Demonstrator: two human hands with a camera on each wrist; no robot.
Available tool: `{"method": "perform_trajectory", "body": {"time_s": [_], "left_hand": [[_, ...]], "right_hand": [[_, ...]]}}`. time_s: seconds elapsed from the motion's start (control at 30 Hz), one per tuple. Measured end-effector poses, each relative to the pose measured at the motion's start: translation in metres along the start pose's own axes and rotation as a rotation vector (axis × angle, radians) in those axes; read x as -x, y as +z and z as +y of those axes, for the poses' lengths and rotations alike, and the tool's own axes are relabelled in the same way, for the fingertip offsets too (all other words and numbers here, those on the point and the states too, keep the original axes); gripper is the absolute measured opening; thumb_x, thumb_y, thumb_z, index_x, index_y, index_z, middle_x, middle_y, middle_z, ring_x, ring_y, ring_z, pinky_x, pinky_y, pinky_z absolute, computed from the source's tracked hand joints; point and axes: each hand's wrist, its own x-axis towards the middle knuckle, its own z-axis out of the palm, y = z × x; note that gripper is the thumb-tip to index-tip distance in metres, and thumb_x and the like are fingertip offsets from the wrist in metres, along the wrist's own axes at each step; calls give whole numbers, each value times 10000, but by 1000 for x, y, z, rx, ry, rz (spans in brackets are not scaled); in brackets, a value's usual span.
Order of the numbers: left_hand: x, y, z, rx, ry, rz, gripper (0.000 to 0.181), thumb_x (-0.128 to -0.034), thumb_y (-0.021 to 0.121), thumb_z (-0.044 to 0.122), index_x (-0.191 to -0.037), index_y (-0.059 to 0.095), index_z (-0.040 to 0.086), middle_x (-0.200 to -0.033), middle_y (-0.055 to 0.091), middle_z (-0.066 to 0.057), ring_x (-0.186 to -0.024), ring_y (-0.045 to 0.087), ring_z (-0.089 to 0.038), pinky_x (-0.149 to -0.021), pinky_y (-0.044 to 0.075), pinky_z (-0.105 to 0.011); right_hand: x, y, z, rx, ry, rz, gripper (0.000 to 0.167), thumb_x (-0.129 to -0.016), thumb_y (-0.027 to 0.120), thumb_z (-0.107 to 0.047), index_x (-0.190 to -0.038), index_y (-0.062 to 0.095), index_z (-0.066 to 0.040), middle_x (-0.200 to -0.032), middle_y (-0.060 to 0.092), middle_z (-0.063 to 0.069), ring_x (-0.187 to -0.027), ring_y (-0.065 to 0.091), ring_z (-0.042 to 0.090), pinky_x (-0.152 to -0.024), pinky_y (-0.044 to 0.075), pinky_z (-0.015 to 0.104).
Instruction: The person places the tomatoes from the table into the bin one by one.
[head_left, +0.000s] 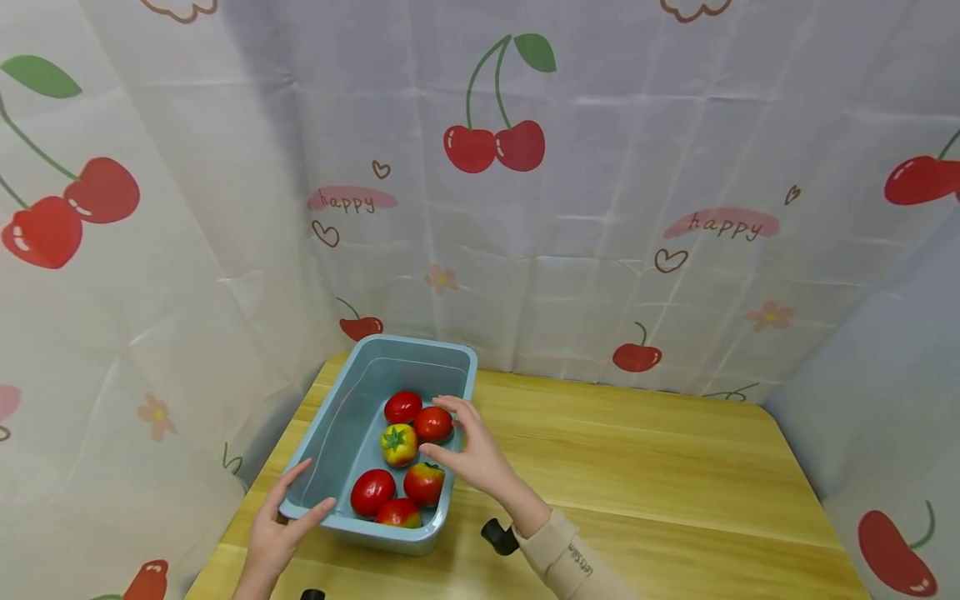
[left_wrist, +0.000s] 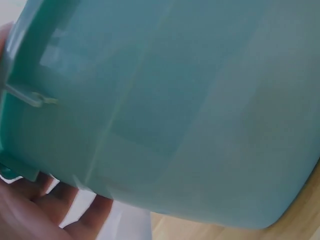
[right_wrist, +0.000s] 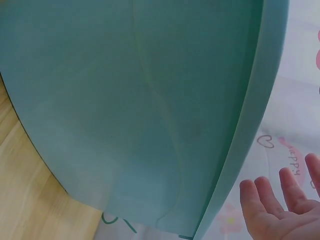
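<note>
A blue-grey plastic basin point(head_left: 390, 540) stands at the left of the wooden table, holding several glossy fruits. Among them are red fruits point(head_left: 372, 492) and a yellow one with a green star-shaped top point(head_left: 399, 445). At the basin's near left corner, my left hand point(head_left: 273, 542) grips the rim; in the left wrist view its fingers point(left_wrist: 95, 217) reach round the wall. My right hand point(head_left: 476, 450) hovers at the right rim, fingers spread close to a red fruit point(head_left: 433, 425). The right wrist view shows those fingers point(right_wrist: 270, 195) apart from the basin wall point(right_wrist: 125, 110).
The wooden table point(head_left: 637, 475) extends to the right of the basin. A white curtain point(head_left: 570, 275) printed with cherries hangs behind and along the sides. Beside my right cuff is a small black object point(head_left: 498, 537).
</note>
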Motion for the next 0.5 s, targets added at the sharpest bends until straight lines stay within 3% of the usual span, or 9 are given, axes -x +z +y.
{"method": "perform_trajectory", "body": {"time_s": [0.27, 0.5], "left_hand": [[-2, -4, 11, -61, -26, -69, 791, -769, 763, 402, -1416, 382, 155, -1509, 181, -168, -1289, 244, -412, -971, 354, -558], [-1, -11, 27, -109, -50, -112, 799, -782, 761, 363, -1421, 359, 102, -1549, 30, -184, -1359, 95, -440, -1021, 206, -629]], "right_hand": [[3, -10, 2, -24, -5, 5, 529, -865, 692, -244, -1334, 463, -157, -1318, 479, 17, -1184, 460, 206, -967, 400, 459], [11, -20, 7, -45, -35, 17, 504, -894, 653, -280, -1335, 463, -126, -1322, 496, 58, -1172, 483, 303, -933, 406, 512]]}}
